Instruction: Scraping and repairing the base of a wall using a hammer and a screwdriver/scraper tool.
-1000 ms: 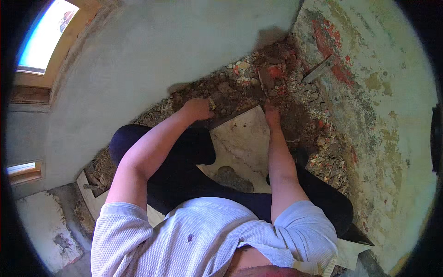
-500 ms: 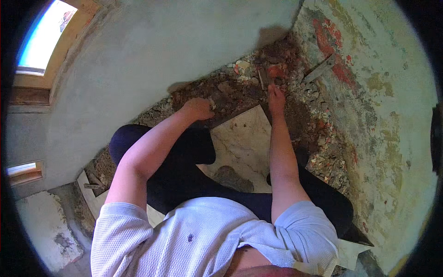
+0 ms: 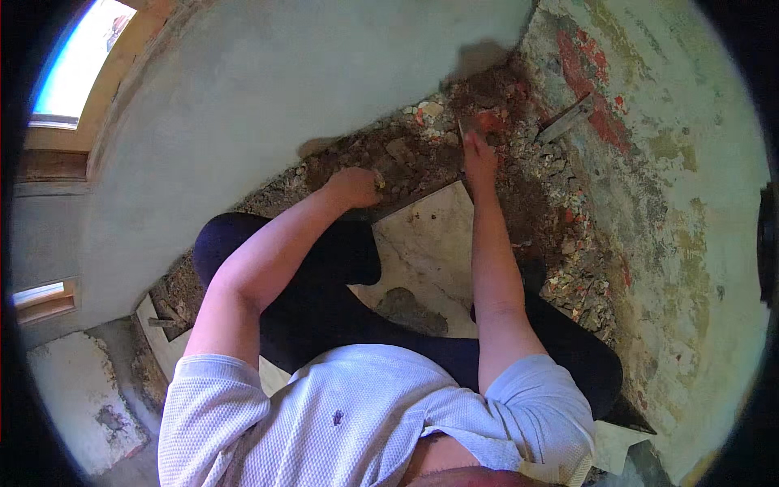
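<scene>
Near the middle, my left hand [image 3: 355, 186] is closed beside the rubble [image 3: 406, 152], with a small pale thing at its fingertips that I cannot make out. My right hand [image 3: 479, 150] reaches further forward into the corner, gripping a thin, flat tool [image 3: 461, 127] over broken debris and reddish bits. A veined marble-look tile [image 3: 418, 239] lies between my legs, its top corner just below my hands, with a grey patch [image 3: 412, 312] on its lower part.
A pale plastered wall [image 3: 284, 73] rises at left, with wooden-framed windows [image 3: 73, 69]. A flaking wall [image 3: 673, 211] with red patches is at right. A grey bar [image 3: 568, 118] leans near it. More tile [image 3: 150, 329] and a white slab [image 3: 77, 390] lie lower left.
My right hand has moved forward, deeper into the rubble corner and away from me. My left hand stays in about the same place.
</scene>
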A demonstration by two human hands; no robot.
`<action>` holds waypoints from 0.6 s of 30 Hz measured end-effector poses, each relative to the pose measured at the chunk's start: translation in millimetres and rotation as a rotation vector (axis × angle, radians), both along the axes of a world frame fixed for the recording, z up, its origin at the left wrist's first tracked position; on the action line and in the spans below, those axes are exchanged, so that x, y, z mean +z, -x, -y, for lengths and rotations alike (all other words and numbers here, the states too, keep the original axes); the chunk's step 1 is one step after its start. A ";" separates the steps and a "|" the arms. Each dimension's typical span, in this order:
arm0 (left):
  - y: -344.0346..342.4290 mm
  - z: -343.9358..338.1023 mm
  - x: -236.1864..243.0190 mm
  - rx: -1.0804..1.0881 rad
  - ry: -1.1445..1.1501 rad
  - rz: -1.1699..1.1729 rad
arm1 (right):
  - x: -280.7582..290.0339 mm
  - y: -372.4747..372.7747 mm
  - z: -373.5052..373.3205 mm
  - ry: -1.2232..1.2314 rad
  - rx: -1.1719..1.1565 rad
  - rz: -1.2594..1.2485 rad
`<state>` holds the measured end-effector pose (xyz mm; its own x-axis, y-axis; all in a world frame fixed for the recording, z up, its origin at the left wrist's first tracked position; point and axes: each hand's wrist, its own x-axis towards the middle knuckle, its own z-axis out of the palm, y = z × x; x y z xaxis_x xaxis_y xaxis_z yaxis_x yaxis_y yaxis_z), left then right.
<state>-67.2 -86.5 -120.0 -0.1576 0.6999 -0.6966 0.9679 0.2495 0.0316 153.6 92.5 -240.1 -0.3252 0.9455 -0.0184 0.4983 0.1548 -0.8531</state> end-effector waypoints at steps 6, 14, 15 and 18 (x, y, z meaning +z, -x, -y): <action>10.2 8.0 -6.2 0.062 0.018 -0.018 | 26.4 27.7 1.2 0.030 -0.006 -0.207; 11.8 6.3 -1.7 0.038 0.025 0.048 | -73.4 -8.5 41.5 0.365 -0.052 0.215; 7.3 5.7 5.5 0.061 0.024 0.030 | -59.5 -6.2 37.2 0.371 -0.049 0.224; 0.6 6.3 13.1 0.070 0.028 0.025 | -9.5 4.1 5.4 0.111 -0.027 0.066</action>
